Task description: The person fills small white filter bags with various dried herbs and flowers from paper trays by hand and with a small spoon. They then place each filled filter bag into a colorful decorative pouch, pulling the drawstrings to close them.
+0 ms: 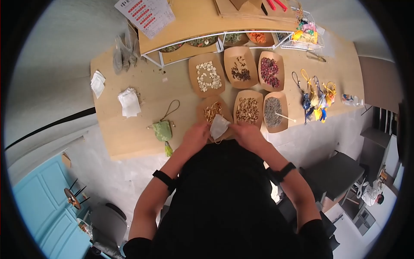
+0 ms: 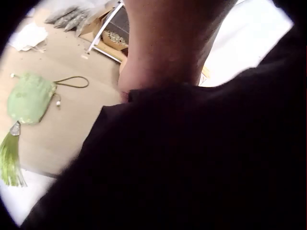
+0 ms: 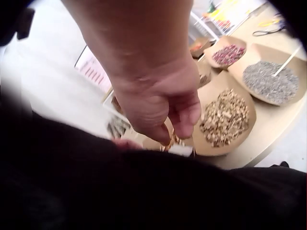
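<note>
l hand (image 1: pixel 199 133), r hand (image 1: pixel 246 134) angled in, pinching bag (image 1: pixel 219 126)

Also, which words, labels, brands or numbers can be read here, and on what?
"中": on the white paper sheet with red bars; the rest of its heading can't be made out.
Red bars and smaller print, same sheet: too small to read.
Label on the clear plastic bottle: too small to read.
</note>
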`<state>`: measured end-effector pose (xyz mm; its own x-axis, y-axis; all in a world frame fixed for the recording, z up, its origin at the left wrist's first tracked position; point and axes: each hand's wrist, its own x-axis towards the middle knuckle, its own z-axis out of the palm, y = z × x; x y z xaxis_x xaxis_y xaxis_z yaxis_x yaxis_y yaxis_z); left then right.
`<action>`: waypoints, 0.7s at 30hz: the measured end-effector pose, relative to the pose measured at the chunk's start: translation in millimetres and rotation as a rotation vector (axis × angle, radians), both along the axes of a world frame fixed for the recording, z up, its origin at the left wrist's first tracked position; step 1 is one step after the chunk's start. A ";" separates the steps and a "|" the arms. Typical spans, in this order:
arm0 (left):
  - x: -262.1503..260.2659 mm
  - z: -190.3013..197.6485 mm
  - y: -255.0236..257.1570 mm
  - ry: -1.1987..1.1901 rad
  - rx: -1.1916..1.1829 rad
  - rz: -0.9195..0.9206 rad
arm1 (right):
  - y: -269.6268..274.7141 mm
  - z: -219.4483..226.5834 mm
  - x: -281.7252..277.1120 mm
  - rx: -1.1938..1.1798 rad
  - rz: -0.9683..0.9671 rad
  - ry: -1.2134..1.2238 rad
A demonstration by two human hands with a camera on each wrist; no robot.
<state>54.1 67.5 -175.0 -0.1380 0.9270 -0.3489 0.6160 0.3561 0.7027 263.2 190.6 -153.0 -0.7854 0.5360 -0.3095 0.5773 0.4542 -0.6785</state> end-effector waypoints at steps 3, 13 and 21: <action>-9.1 -23.5 -6.1 -0.099 0.001 0.376 | -18.9 -12.9 -30.7 0.196 0.246 -0.080; -2.0 -33.5 -17.1 -0.070 -0.071 0.227 | -9.7 -7.1 -42.9 0.117 0.126 0.217; -3.6 -36.2 -9.2 -0.030 -0.030 0.191 | 4.2 3.0 -24.7 -0.419 -0.245 0.212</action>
<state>50.6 58.2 -211.2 -0.2994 0.8742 -0.3822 0.5140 0.4853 0.7074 238.5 194.8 -150.0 -0.7212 0.5759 -0.3849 0.4631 -0.0123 -0.8862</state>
